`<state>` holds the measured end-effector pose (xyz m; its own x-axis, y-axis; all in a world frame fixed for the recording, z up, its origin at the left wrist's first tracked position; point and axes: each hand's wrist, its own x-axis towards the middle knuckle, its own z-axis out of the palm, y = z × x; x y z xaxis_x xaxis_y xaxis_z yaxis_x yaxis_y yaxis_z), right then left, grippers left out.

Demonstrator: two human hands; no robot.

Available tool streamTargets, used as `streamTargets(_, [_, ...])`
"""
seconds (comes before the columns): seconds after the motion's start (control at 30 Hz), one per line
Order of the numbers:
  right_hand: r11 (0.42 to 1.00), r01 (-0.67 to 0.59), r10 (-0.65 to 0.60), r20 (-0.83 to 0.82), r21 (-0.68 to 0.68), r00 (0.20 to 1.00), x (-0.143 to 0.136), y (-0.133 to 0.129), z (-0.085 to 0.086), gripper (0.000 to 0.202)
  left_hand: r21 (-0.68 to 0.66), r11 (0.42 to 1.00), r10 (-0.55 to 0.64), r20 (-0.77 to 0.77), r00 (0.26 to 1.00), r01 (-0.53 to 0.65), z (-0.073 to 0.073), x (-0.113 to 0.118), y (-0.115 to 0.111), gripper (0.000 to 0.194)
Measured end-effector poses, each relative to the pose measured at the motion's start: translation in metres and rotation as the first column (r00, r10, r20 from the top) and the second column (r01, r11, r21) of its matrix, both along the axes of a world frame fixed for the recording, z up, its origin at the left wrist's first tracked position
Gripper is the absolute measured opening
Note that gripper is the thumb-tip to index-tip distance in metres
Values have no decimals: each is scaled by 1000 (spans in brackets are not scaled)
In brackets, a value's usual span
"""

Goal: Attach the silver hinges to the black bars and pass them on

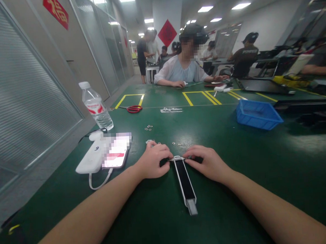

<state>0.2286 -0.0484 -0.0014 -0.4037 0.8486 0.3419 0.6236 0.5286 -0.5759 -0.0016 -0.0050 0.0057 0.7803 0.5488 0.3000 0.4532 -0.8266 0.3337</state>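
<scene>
A long, narrow white-framed piece with a black middle [185, 180] lies on the green table, a flat grey tab [192, 207] at its near end. Across its far end runs a thin metal rod [178, 159]. My left hand [156, 160] pinches the rod's left end between thumb and fingers. At the right end, my right hand [205, 161] pinches it the same way. Exactly what sits between the fingertips is partly hidden. Just beyond the hands lie a few small metal rings [173, 143], and several more rings [148, 128] lie farther off.
On the left stand a water bottle [97, 108], a white power bank [91, 155] and a cabled phone [117, 151]. Farther back are red-handled scissors [134, 109], small white parts [171, 109] and a blue bin [258, 114]. A person [189, 68] sits opposite.
</scene>
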Motion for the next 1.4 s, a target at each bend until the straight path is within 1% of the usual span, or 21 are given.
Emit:
streamTargets(0.17, [997, 75, -75, 2, -27, 997, -2, 0, 1, 14, 1, 1000, 15, 6, 1000, -15, 1, -1, -1, 19])
streamTargets(0.27, [994, 102, -102, 6, -43, 995, -3, 0, 2, 8, -6, 1000, 28, -8, 1000, -28, 2, -2, -2, 18])
streamTargets(0.37, [994, 85, -83, 20, -70, 996, -4, 0, 4, 5, -9, 1000, 30, 19, 999, -30, 3, -3, -3, 19])
streamTargets(0.57, [992, 92, -89, 40, -88, 995, -7, -2, 7, 10, 2, 998, 68, 12, 998, -68, 1, -3, -5, 18])
streamTargets(0.83, [989, 92, -90, 25, -118, 996, -15, -4, 10, 16, -2, 998, 69, 46, 997, -69, -3, -4, -4, 17])
streamTargets(1.07, [990, 79, -80, -2, -114, 997, -16, -3, 9, 16, -6, 996, 85, -4, 996, -85, -2, -3, -5, 18])
streamTargets(1.27, [992, 69, -71, -14, -106, 997, -15, 0, 7, 18, 6, 997, 82, -1, 997, -82, -4, -4, -4, 18])
streamTargets(1.4, [991, 57, -60, -23, -124, 998, -15, 0, 8, 23, -5, 997, 80, 23, 997, -80, -4, -4, -4, 17])
